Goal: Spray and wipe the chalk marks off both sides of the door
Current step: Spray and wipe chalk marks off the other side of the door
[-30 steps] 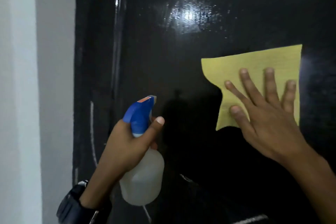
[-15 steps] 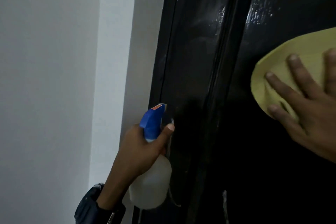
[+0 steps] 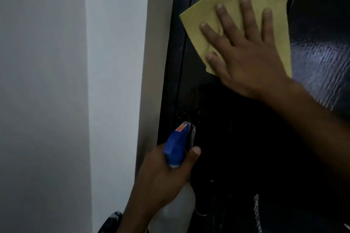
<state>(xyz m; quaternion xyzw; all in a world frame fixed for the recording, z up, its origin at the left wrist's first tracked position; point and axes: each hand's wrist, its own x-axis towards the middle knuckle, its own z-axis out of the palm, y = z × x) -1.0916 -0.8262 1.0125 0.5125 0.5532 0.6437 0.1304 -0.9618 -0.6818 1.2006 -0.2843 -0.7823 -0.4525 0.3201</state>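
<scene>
Spray bottle (image 3: 173, 200), nearest item: translucent body, blue trigger head (image 3: 176, 145), nozzle aimed at the dark door (image 3: 246, 147) close to its left edge. My left hand (image 3: 161, 174) grips the neck, fingers curled round it, thumb up beside the trigger head. Compared with a second ago, I log the bottle nearer the frame side of the door, and fresh droplets glisten just above the nozzle.

Yellow cloth (image 3: 238, 5), next out: pressed flat on the door by my right hand (image 3: 244, 58), fingers straight and spread wide. It has travelled from the panel's middle up and left, and its left corner now lies near the door frame (image 3: 170, 81).

Chalk marks (image 3: 256, 212), low on the door: pale streaks remain, though the dim view makes them hard to separate from glare. I judge this side part-wiped; the lower area awaits.

White wall (image 3: 56, 100), farthest left.
</scene>
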